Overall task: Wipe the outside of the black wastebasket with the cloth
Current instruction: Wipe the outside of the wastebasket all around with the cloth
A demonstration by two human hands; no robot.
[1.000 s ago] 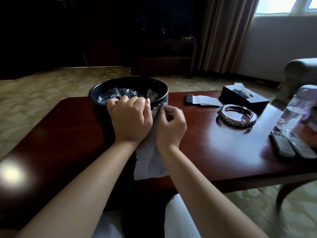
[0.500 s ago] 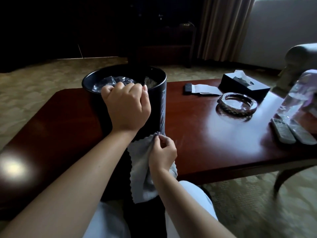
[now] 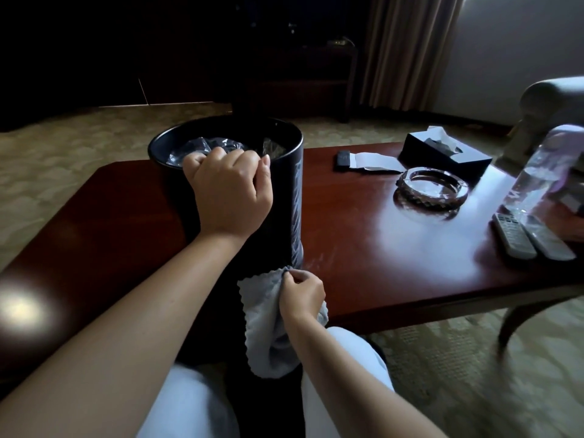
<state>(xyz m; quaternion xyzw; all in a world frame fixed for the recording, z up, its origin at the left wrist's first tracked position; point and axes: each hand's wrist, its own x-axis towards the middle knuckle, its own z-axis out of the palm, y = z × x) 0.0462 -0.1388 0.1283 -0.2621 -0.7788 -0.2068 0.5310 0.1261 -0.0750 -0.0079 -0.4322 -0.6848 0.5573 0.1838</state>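
Black cylindrical wastebasket [image 3: 284, 197], one only, stands upright between the person's knees against the near edge of the dark red wooden table [image 3: 363, 235], with crinkled clear plastic liner [image 3: 202, 148] inside it. Left hand [image 3: 230, 191] grips the near rim, fingers curled over it. Right hand [image 3: 301, 294] pinches one pale grey scallop-edged cloth [image 3: 262, 327] low against the basket's side. On the table lie one round glass ashtray [image 3: 431, 188], one black tissue box [image 3: 444, 154] holding tissues, two white remote controls [image 3: 531, 237], one clear plastic bottle [image 3: 537, 175] and one small black object with a white paper [image 3: 363, 161].
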